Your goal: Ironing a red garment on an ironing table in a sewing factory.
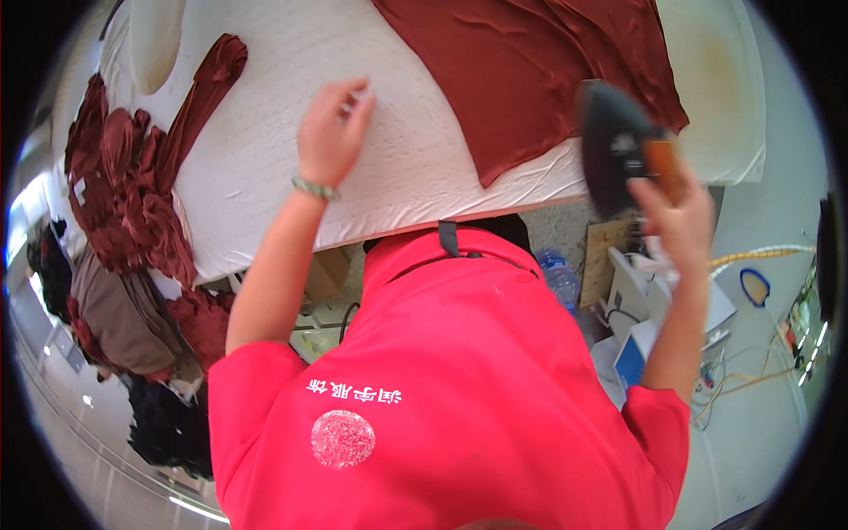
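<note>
My right hand (676, 216) is wrapped round the brown handle of a dark iron (609, 150). The iron is tilted up at the table's right front edge, beside a dark red garment (530, 79), and blurred by motion. The garment lies spread on the white padded ironing table (397, 168), its pointed corner near the front edge. Left of it, my left hand (331, 128) hovers over the bare cover, fingers loosely curled, the thumb apart and nothing seen in them. A bracelet (315, 187) circles that wrist.
Crumpled dark red garments (132, 177) heap at the table's left end, by a white padded form (156, 40). Brown cloth (119, 309) hangs below them. At the lower right are a plastic bottle (559, 278), a white machine (640, 287) and a yellow-white hose (760, 254).
</note>
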### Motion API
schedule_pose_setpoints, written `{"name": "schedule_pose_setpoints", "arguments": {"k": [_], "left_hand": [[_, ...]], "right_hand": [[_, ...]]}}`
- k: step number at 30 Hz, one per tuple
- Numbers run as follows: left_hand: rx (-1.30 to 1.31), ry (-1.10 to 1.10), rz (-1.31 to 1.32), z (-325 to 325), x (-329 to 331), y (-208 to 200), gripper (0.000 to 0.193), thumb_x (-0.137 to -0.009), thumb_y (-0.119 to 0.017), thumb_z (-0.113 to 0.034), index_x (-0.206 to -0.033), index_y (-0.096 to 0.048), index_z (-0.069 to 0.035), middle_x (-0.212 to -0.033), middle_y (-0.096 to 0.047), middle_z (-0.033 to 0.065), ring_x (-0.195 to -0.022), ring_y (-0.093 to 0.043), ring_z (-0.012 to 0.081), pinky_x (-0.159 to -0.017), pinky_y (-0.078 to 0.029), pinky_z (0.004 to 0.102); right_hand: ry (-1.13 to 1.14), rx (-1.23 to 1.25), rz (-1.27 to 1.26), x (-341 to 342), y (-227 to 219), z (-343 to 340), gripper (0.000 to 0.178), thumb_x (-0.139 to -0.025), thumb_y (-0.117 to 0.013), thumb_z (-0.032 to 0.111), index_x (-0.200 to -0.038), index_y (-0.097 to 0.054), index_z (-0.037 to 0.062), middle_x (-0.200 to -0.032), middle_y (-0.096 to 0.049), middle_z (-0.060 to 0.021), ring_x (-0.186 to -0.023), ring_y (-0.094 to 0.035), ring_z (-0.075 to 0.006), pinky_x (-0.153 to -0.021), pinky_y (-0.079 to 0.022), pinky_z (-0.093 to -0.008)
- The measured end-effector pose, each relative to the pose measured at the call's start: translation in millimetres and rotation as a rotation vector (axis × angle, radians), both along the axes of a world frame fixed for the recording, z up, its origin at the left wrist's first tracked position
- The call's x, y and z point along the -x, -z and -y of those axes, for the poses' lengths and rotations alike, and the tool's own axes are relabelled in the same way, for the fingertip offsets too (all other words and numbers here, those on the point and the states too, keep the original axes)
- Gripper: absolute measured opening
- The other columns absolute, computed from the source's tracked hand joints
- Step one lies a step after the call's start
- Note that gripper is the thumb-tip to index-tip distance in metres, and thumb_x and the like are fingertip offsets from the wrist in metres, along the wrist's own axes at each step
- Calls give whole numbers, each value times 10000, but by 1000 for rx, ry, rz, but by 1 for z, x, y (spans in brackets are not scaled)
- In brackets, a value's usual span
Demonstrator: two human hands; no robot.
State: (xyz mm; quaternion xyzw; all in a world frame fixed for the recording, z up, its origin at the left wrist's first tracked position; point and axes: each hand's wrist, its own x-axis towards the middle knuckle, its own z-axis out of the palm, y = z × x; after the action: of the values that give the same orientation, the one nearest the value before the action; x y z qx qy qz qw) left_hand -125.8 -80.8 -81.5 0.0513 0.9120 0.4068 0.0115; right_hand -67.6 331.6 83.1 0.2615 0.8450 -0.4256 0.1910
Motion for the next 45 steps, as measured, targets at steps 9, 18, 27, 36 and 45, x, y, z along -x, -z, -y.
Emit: {"name": "schedule_pose_setpoints", "arguments": {"k": [9, 18, 27, 36, 45], "left_hand": [[-120, -131, 255, -2, 163, 10, 372, -917, -790, -317, -1124, -741, -11, -902, -740, 63, -686, -690, 130, -682, -550, 289], [-172, 9, 204, 5, 205, 34, 360, -912, -798, -325, -1038, -733, 6, -778, -709, 34, -525, -623, 114, -562, -508, 287], [-508, -52, 254, 11, 205, 41, 247, -914, -814, -237, -927, -730, -5, -716, -687, 35, -498, -587, 83, -484, -451, 270], [-462, -76, 224, 7, 202, 41, 252, -914, -815, -252, -923, -731, -14, -689, -691, 19, -481, -574, 84, -481, -451, 270], [-277, -81, 134, 11, 200, 35, 227, -914, -808, -252, -926, -724, -41, -760, -704, 12, -590, -621, 96, -546, -480, 274]], "right_hand": [[-78, -278, 27, -87, 72, 169, 700, -853, -855, 312, -1403, -554, 1, -779, -700, -156, -706, -705, -326, -689, -551, -402], [20, -349, 149, -65, 76, 186, 563, -896, -800, 291, -1325, -559, 19, -851, -730, -205, -831, -722, -425, -730, -553, -476], [-7, -391, 63, 26, 82, 218, 497, -911, -789, 303, -1255, -595, 0, -929, -737, -245, -910, -726, -434, -799, -564, -463], [-175, -374, 66, 156, 88, 252, 528, -935, -755, 357, -1236, -598, -47, -965, -738, -255, -943, -722, -437, -821, -570, -471], [-221, -319, 124, 78, 65, 221, 710, -853, -836, 389, -1381, -542, 15, -1007, -745, -244, -936, -736, -418, -847, -577, -439]]}}
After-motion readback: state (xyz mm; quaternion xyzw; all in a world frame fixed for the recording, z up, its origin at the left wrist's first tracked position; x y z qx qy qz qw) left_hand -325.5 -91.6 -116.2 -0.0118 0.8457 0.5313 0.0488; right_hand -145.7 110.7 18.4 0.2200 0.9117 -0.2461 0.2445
